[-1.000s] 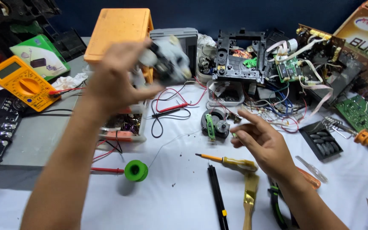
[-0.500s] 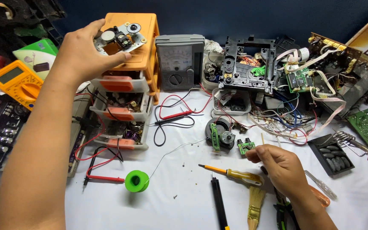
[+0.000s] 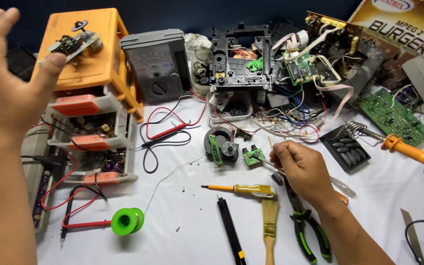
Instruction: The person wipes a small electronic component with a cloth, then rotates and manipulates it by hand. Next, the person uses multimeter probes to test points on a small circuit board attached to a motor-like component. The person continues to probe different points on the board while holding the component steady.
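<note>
At upper left, my left hand (image 3: 3,83) is raised, fingers spread open, thumb just beside the small metal mechanism (image 3: 72,41) atop the orange drawer cabinet (image 3: 99,59). My right hand (image 3: 305,172) rests closed, pinching tweezers (image 3: 263,159) against the small green circuit board (image 3: 252,156).

A round green solder spool (image 3: 127,221) lies near left on the white cloth. Beside it, centre near, rest a yellow-handled screwdriver (image 3: 241,189) and a wooden-handled brush (image 3: 270,223). A grey analogue meter (image 3: 157,64) stands far back.
</note>
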